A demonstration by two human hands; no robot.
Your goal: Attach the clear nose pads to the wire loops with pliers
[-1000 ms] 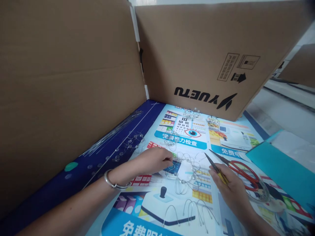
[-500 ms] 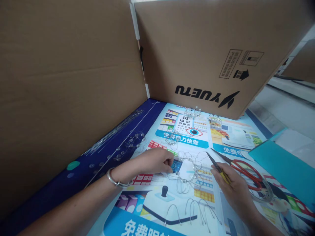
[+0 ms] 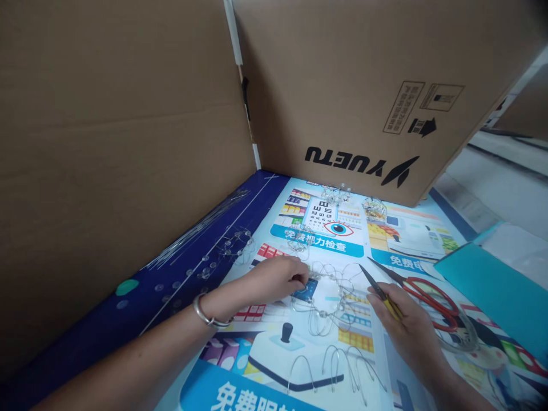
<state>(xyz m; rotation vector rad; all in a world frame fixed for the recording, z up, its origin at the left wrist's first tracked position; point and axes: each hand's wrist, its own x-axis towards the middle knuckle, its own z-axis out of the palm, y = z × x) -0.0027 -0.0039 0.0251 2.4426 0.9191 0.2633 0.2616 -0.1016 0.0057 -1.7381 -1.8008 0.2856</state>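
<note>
My left hand [image 3: 282, 277], with a bangle at the wrist, is closed in a pinch at the left edge of a ring of wire loops and clear beads [image 3: 323, 314]. The ring lies on the printed sheet and its loops spread outward. To its right, my right hand [image 3: 402, 314] is wrapped round needle-nose pliers [image 3: 379, 291] with a yellow grip. Their dark tips point up and left, beside the ring's right side. Red-handled scissors [image 3: 436, 302] lie just beyond my right hand, near a roll of clear tape [image 3: 464, 337].
Bent wire pieces [image 3: 338, 371] lie in front. Straight wires [image 3: 201, 228] and loose clear beads [image 3: 175, 285] are on the left, by a green disc [image 3: 127, 287]. Several beaded wire pieces [image 3: 336, 194] sit farther back. Cardboard walls [image 3: 342, 85] stand behind and left; a teal folder [image 3: 496, 285] is right.
My left hand has shifted slightly up and to the right at the ring's edge. My right hand and the pliers have barely moved. The view has tilted a little.
</note>
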